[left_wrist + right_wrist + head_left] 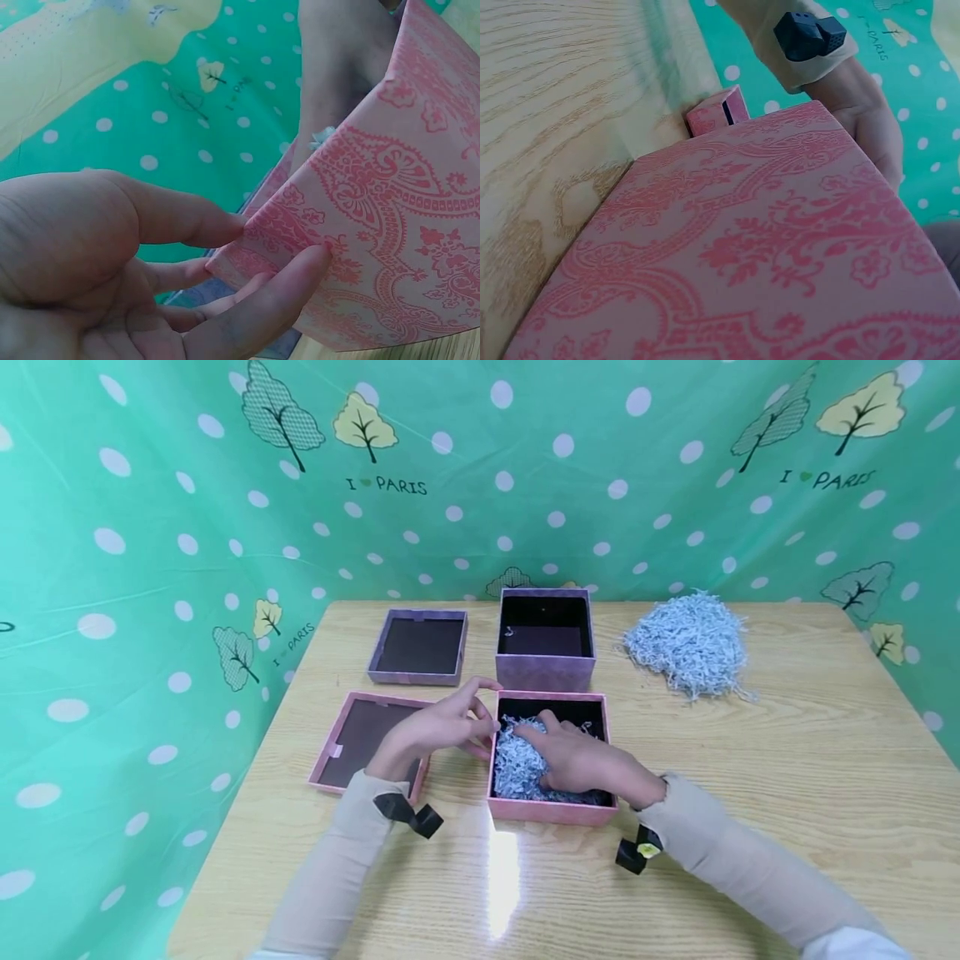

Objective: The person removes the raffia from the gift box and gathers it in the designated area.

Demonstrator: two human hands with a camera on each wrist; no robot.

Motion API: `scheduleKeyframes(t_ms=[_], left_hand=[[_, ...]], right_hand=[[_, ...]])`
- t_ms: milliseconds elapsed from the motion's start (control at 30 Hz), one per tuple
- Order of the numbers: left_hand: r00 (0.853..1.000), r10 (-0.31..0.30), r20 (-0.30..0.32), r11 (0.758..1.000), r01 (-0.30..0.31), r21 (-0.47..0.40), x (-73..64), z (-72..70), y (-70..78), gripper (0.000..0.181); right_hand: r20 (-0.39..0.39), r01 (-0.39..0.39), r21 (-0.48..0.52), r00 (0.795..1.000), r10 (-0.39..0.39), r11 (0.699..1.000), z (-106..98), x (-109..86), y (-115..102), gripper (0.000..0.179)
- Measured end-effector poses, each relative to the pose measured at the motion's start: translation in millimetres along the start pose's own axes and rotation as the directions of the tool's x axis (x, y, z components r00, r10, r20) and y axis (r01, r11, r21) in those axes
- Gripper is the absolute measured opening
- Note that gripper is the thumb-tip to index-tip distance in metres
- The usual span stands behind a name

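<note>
A pink patterned box (551, 812) stands in front of me, its dark inside partly filled with light blue shredded paper (517, 764). My right hand (573, 758) reaches into it and rests on the shreds, fingers spread; some fingertips are hidden. At the box's left side, my left hand (450, 722) touches the wall and rim from outside. The left wrist view shows the fingertips of that left hand (150, 262) against the pink box (405, 202). In the right wrist view, the pink box (757, 232) covers most of my right hand's work.
Left of the box lies a pink lid (360, 743), inside up. A purple box (546, 672) stands directly behind the pink one, with a purple lid (416, 678) to its left. A heap of blue shreds (690, 643) sits at the back right of the wooden table (795, 760).
</note>
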State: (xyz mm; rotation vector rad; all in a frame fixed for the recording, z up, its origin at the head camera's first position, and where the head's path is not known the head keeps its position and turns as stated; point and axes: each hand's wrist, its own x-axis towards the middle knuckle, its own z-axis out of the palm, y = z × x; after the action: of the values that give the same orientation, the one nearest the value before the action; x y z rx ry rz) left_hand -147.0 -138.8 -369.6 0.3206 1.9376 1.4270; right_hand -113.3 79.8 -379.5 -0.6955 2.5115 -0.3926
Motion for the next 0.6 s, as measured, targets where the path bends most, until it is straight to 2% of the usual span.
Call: scheduleKeyframes(t_ms=[167,467,600], left_hand=[[1.0,-0.001,0.018,0.999,0.002,-0.033,0.5,-1.5,-0.5,0.052],[0.999,0.007,0.036,0.999,-0.005,-0.054,0.3,-1.5,0.3,0.052],[1.0,-0.004,0.031,0.999,0.006,-0.043,0.0,-0.5,0.8,0.05]], right_hand=[[-0.074,0.037,0.023,0.997,-0.035,0.999,-7,-5.3,-1,0.07],[-0.122,0.074,0.074,0.99,-0.065,0.994,-37,-31.7,-6,0.07],[-0.185,0.126,0.064,0.976,-0.113,0.99,-51,-44.9,-5,0.069]])
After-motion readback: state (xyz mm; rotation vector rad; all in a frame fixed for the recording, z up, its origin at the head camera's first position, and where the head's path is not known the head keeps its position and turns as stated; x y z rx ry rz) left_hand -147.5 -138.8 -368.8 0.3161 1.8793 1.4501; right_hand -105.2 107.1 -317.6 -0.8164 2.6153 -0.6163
